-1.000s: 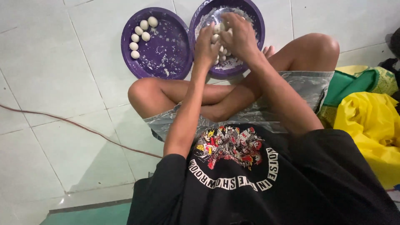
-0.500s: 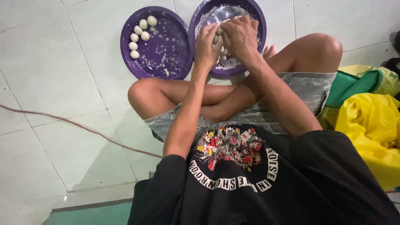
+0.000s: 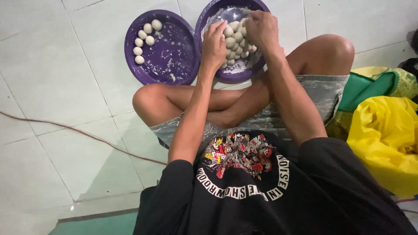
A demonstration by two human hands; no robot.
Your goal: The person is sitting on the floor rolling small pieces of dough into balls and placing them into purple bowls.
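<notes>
I sit cross-legged on a tiled floor with two round purple trays in front of my knees. The right tray (image 3: 208,19) holds a heap of small white balls (image 3: 237,43) dusted with flour. My left hand (image 3: 213,45) is at the heap's left side, fingers curled down against the balls. My right hand (image 3: 261,28) is curled over the top right of the heap. Whether either hand holds a ball is hidden by the fingers. The left tray (image 3: 174,48) carries several white balls (image 3: 143,39) in an arc along its upper left rim.
A yellow plastic bag (image 3: 383,135) and green cloth (image 3: 370,87) lie to my right beside my knee. A thin reddish cable (image 3: 78,132) runs across the tiles on the left. A teal mat edge (image 3: 100,224) shows at the bottom left.
My hands were pressed together over the right tray; now they have parted, the left to the heap's left side and the right to its top.
</notes>
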